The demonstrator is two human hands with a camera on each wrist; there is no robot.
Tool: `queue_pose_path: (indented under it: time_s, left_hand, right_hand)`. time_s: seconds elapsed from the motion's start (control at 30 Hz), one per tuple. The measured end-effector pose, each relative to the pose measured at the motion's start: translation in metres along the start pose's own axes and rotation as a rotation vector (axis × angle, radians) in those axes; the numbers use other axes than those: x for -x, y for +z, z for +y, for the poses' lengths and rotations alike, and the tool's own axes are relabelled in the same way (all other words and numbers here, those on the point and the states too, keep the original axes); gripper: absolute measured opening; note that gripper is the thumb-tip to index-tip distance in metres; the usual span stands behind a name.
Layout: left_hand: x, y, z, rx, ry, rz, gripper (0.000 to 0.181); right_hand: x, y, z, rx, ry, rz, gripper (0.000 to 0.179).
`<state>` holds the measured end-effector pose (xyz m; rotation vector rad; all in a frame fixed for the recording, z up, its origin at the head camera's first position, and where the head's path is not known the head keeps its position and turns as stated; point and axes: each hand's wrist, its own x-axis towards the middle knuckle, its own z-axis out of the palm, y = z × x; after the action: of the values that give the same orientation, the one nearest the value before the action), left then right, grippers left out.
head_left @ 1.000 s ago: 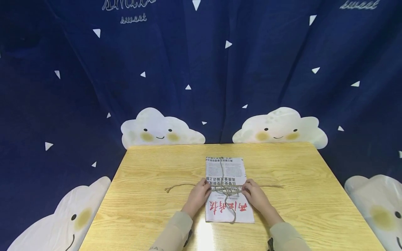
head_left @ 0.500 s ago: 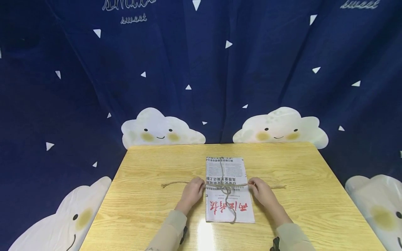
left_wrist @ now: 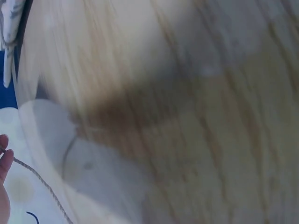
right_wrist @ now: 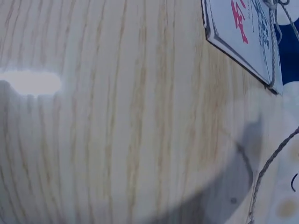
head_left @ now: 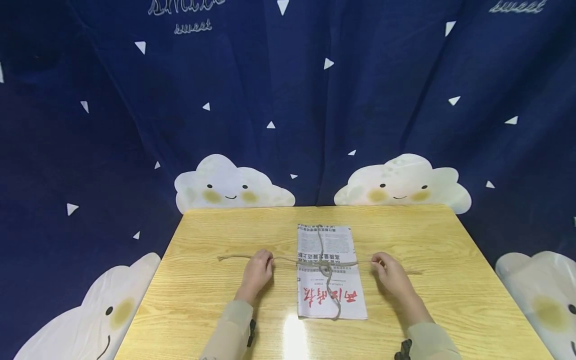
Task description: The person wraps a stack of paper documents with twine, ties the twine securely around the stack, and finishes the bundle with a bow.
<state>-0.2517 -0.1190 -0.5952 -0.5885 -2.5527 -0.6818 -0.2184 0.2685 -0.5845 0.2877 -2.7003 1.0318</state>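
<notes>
newspaper bundle (head_left: 347, 283), twine (head_left: 324, 266) across it, midway between table's (head_left: 216, 232) left and right edges. left hand (head_left: 257, 271) pinching left tail (head_left: 235, 256); right hand (head_left: 390, 272) pinching right tail (head_left: 415, 272).

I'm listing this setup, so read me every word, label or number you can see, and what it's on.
"sweet", twice, on the curtain.
"smile", apparently, on the curtain, top cut off.
"两江时报", red, upside down on the newspaper.
"高质量发展", apparently, black, upside down on the newspaper.
The newspaper's remaining print is too small or blurred.
</notes>
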Motion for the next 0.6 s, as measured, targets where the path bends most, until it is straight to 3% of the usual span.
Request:
queue_pose_path:
  time_s: [0.3, 0.6]
  left_hand:
    - [0.006, -0.005, -0.014, -0.009, -0.079, -0.03, 0.006]
    - [0.011, -0.01, -0.023, 0.0, -0.134, -0.05, 0.005]
  right_hand:
    - [0.011, -0.006, 0.012, 0.008, 0.038, 0.014, 0.007]
    - [0.018, -0.009, 0.023, 0.055, 0.109, -0.058, 0.005]
